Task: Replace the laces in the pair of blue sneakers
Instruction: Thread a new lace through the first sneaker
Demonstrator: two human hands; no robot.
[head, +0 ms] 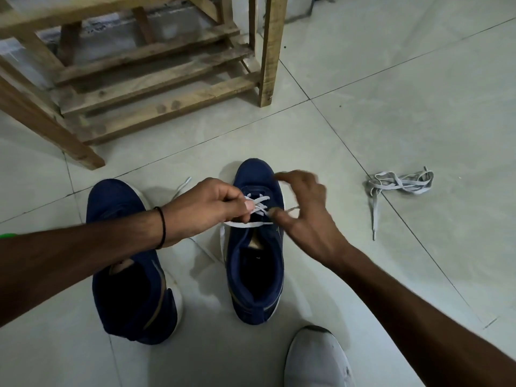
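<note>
A half-laced blue sneaker (254, 247) stands on the tiled floor (391, 93). The left hand (206, 208) pinches its white lace (248, 224) over the eyelets. The right hand (304, 213), blurred, is just right of them, a strand at its thumb. A second sneaker (131, 275) is to its left, a grey lace (402, 184) well right, and a wooden frame (156, 79) beyond.

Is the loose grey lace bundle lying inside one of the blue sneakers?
No, the grey lace bundle lies on the bare floor, apart from the sneaker being laced and to its right.
</note>
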